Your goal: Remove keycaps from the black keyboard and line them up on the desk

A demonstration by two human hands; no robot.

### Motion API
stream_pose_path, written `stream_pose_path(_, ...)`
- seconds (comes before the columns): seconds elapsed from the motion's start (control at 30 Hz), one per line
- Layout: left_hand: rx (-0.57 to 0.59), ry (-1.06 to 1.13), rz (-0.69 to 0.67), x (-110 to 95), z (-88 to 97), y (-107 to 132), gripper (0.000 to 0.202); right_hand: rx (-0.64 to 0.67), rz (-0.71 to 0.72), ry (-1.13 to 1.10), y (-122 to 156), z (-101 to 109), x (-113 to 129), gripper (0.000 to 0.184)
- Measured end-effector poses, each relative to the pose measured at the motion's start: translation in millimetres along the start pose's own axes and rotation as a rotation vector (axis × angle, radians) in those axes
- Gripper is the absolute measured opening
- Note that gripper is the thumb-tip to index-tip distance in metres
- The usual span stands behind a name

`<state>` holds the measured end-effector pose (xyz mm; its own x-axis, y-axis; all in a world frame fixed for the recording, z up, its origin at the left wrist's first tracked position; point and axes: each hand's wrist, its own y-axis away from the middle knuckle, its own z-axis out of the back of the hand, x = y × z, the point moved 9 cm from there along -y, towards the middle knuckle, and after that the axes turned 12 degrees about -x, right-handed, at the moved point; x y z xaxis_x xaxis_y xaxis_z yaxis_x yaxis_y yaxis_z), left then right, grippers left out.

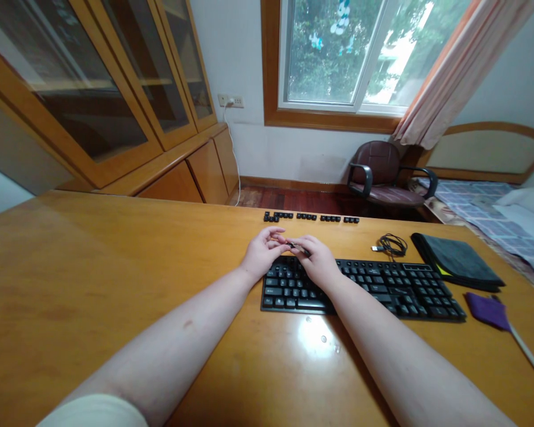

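Note:
My left hand (pixel 262 254) and my right hand (pixel 318 264) meet over the upper left part of a black keyboard (pixel 403 290). The fingers of my right hand are closed on a small, thin dark tool (pixel 306 252) whose kind is too small to tell. Close to its tip, the left thumb and fingertips pinch together at something I cannot make out. Along the keyboard's top row, keycaps are off and bare switches show. Several loose black keycaps (pixel 330 218) stand in short groups near the far edge of the desk. The right hand and forearm hide part of the keys.
Behind the keyboard lies a coiled USB cable (pixel 392 245). To the right are a folded dark cloth (pixel 456 261) and a purple-headed brush or duster (pixel 488 309) with a white handle. A glass-door cabinet (pixel 151 89) stands at left, an office chair (pixel 378 175) beyond the desk (pixel 115 284).

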<state>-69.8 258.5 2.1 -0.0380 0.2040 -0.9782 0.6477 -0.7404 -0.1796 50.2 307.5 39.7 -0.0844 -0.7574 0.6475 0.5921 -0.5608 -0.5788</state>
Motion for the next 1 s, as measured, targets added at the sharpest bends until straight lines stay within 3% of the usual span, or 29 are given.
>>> stream_pose_path(0.13, 0.013, -0.128, -0.092, -4.8, 0.0, -0.7, 0.030, -0.048, -0.048, 0.082, -1.5, 3.5, -5.9, 0.016)
stream_pose_path(0.2, 0.029, -0.334, -0.197, -10.7, -1.9, 0.1, 0.025, -0.100, -0.125, 0.126, -3.7, 12.7, -12.2, 0.018)
stream_pose_path(0.3, 0.152, -0.663, -0.298, -9.9, -12.7, 3.3, 0.022, -0.181, -0.255, 0.186, -7.2, 32.0, -19.6, 0.021)
stream_pose_path(0.5, 0.416, -0.790, -0.126, 14.8, -23.2, 7.5, 0.030, -0.226, -0.365, 0.136, -12.6, 46.8, -20.8, 0.024)
stream_pose_path(0.63, 0.527, -0.774, -0.111, 15.3, -25.3, 7.6, 0.029, -0.218, -0.413, 0.148, -23.1, 49.3, -23.4, 0.028)
stream_pose_path(0.77, 0.519, -0.788, -0.074, 12.1, -11.6, -2.8, 0.029, -0.204, -0.319, 0.156, -56.6, 48.6, -21.3, 0.023)
stream_pose_path(0.9, 0.559, -0.703, 0.068, 20.3, 7.5, -10.9, 0.029, -0.109, -0.362, 0.210, -91.1, 23.6, -46.0, 0.020)
stream_pose_path(0.93, 0.536, -0.661, 0.086, 21.8, 12.8, -14.5, 0.029, -0.082, -0.382, 0.232, -96.5, 14.2, -54.5, 0.020)
stream_pose_path(1.0, 0.346, -0.583, 0.072, 21.2, 30.8, -29.8, 0.029, -0.045, -0.393, 0.280, -101.8, -4.7, -69.1, 0.020)
